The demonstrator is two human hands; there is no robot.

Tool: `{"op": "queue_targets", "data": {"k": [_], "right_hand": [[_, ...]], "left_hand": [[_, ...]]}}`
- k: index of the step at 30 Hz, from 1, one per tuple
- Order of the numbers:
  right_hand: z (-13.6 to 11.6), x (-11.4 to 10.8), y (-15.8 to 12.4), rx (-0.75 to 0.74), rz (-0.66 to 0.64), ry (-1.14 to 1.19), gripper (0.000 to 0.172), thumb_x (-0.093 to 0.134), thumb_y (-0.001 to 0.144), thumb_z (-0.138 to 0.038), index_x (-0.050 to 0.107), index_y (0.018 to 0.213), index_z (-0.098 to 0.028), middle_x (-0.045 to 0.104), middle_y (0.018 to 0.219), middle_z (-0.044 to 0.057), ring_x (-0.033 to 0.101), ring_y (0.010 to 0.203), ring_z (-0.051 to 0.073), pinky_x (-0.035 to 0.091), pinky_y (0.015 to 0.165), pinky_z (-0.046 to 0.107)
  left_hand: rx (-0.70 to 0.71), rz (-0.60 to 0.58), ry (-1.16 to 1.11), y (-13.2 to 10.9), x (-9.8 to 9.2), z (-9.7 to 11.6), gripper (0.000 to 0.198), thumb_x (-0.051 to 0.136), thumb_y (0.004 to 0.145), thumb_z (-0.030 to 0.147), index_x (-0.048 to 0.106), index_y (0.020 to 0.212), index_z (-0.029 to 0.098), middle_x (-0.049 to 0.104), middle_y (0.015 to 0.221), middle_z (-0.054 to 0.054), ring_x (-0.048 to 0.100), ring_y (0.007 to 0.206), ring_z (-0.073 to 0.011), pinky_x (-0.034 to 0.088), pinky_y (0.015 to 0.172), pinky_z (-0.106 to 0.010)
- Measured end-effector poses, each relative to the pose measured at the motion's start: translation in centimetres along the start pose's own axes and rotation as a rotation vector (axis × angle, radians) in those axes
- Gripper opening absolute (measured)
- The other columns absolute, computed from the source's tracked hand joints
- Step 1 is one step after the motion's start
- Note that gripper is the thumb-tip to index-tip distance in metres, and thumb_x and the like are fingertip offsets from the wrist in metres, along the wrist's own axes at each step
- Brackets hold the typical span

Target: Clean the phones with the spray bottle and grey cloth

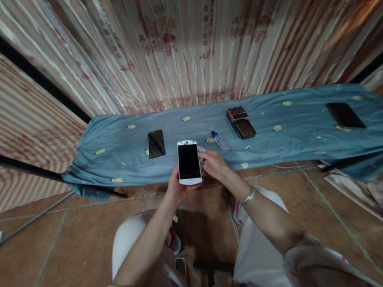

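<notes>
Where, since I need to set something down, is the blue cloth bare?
The blue cloth is bare between the brown-black case and rightmost phone, and left of the leftmost phone. Crowded: the middle, with white phone, right hand and blue-capped bottle close together.

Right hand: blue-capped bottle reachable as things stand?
Likely yes: the bottle lies just beyond the right hand, nothing visible between, though that hand is busy at the white phone.

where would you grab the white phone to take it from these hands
Probably hold the white phone by its top end, from the far side: the left hand supports its lower part, the right hand is at its right edge, and the top is uncovered.
</notes>
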State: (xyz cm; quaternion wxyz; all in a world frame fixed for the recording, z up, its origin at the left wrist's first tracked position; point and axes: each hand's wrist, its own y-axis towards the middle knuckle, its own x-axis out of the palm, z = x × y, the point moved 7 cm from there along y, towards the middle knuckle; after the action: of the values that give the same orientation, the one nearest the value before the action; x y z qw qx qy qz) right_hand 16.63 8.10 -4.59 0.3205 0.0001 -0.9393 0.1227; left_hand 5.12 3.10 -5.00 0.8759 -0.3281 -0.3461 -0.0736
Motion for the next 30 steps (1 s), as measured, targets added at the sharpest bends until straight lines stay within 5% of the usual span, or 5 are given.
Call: {"op": "queue_targets", "data": {"k": [7, 15, 19, 24, 30], "right_hand": [[-0.4, 0.8, -0.6, -0.003, -0.079, -0.070, 0.024, 0.081, 0.064, -0.030, 0.063, 0.075, -0.019, 0.062, 0.056, -0.005, 0.053, 0.043, 0.009, 0.039, 0.035, 0.019], [-4.1, -1.2, 0.1, -0.385, 0.107, -0.478, 0.025, 0.062, 0.081, -0.042, 0.068, 0.093, -0.021, 0.072, 0.082, 0.002, 0.067, 0.086, 0.020, 0.054, 0.083, 0.034], [-4.3, 2.3, -2.4, -0.682, -0.103, -0.921, 0.044, 0.048, 0.093, -0.040, 0.058, 0.131, -0.022, 0.059, 0.138, 0.009, 0.049, 0.134, 0.025, 0.035, 0.115, 0.043], [-1.7, 6.1, -5.2, -0.802, -0.386, -1.181, 0.053, 0.037, 0.099, -0.036, 0.042, 0.148, -0.016, 0.035, 0.158, 0.011, 0.027, 0.149, 0.023, 0.021, 0.124, 0.045], [-2.7, 4.8, -4.1, -0.774, -0.332, -1.220, 0.055, 0.032, 0.101, -0.035, 0.033, 0.153, -0.018, 0.030, 0.161, 0.009, 0.024, 0.150, 0.022, 0.021, 0.124, 0.045]], "left_hand": [[0.022, -0.098, -0.019, -1.4, 1.7, 0.0, 0.066, 0.025, 0.097, 0.057, 0.070, 0.097, 0.008, 0.074, 0.085, -0.017, 0.070, 0.071, -0.0209, 0.056, 0.068, -0.034], [0.144, 0.048, 0.183, -1.7, 1.3, 0.5, 0.065, 0.025, 0.097, 0.058, 0.066, 0.111, 0.010, 0.074, 0.078, -0.016, 0.068, 0.059, -0.0211, 0.053, 0.057, -0.031], [0.195, 0.128, 0.195, -1.3, 1.5, 0.9, 0.058, 0.032, 0.097, 0.057, 0.066, 0.116, 0.015, 0.075, 0.082, -0.011, 0.069, 0.067, -0.0212, 0.054, 0.063, -0.033], [0.303, 0.244, 0.159, -0.7, 1.8, 2.5, 0.043, 0.035, 0.100, 0.046, 0.066, 0.119, 0.024, 0.074, 0.109, -0.006, 0.068, 0.102, -0.0233, 0.054, 0.080, -0.032], [0.300, 0.200, 0.206, 0.5, 2.7, 1.7, 0.043, 0.036, 0.100, 0.044, 0.063, 0.124, 0.021, 0.070, 0.119, -0.009, 0.065, 0.111, -0.0249, 0.053, 0.086, -0.034]]}}
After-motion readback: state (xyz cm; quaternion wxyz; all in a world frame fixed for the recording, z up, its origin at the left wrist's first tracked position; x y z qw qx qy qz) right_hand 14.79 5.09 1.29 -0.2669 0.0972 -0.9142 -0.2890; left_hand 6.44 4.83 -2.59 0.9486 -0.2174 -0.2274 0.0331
